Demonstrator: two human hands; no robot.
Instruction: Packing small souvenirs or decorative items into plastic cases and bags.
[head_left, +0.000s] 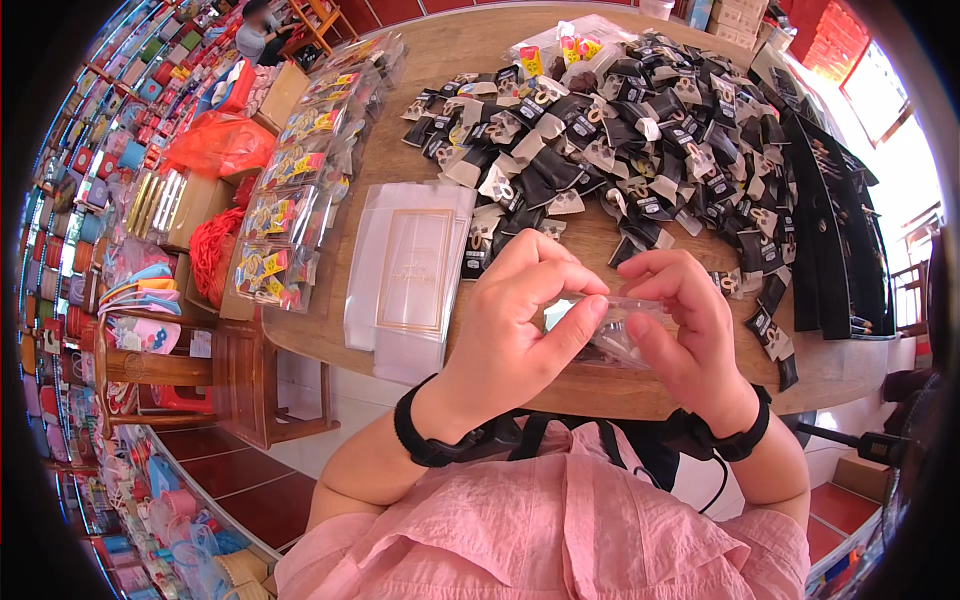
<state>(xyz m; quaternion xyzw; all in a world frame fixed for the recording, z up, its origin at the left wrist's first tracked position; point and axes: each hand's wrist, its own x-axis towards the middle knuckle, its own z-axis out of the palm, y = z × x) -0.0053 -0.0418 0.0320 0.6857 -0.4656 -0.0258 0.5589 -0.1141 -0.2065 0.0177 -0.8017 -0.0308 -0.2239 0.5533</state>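
Observation:
Between my hands, just above the table's near edge, is a clear plastic bag (616, 337). My left hand (517, 322) pinches its upper edge between thumb and fingertips. On the other side, my right hand (686, 337) grips the bag with the thumb in front and the fingers curled behind. What the bag contains is mostly hidden by my hands. To the left of my left hand lies a stack of flat clear bags (416, 277) with a gold printed frame. Beyond both hands spreads a large heap of small black-and-beige sealed packets (555, 169).
Filled clear bags (289, 202) line the left of the wooden table (420, 45). Black boxes (832, 232) stand at the right, and yellow-and-red packets (574, 49) lie behind the heap. A wooden chair (247, 382) and goods-filled shelves are at left. A person (262, 37) sits far back.

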